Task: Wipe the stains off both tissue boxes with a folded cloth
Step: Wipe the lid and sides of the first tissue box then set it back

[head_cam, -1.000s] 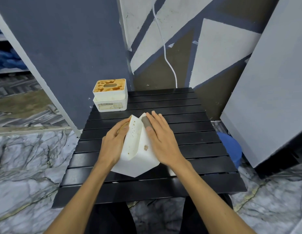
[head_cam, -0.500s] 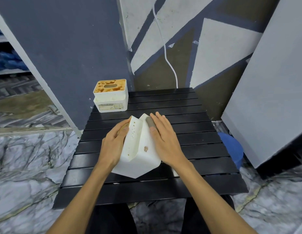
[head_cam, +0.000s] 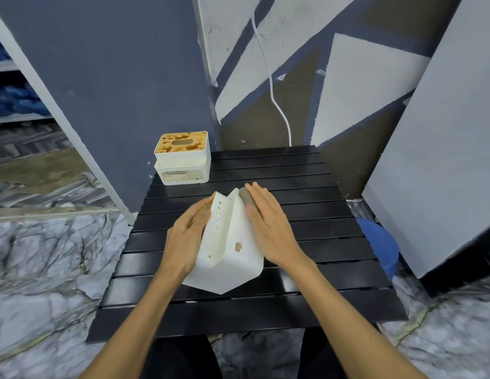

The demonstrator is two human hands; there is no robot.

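A white tissue box (head_cam: 230, 258) stands tilted on one edge at the middle of the black slatted table (head_cam: 315, 214). It bears small brown specks and one brown spot on its upper face. My left hand (head_cam: 186, 236) grips its left side, fingers curled over the stained end. My right hand (head_cam: 271, 228) lies flat on its right side, straight fingers pressing a folded grey cloth (head_cam: 246, 198) against the box near its far corner. A second white tissue box (head_cam: 183, 168), its top covered in brown stains, stands at the table's back left corner.
A dark grey panel (head_cam: 115, 91) leans behind the far box. A light grey panel (head_cam: 443, 173) leans at the right, with a blue round object (head_cam: 380, 242) beside the table. A white cable (head_cam: 274, 91) hangs down the painted wall. Marble floor surrounds the table.
My right hand with the cloth has slid slightly to the right on the box. The left hand and the box have barely moved.
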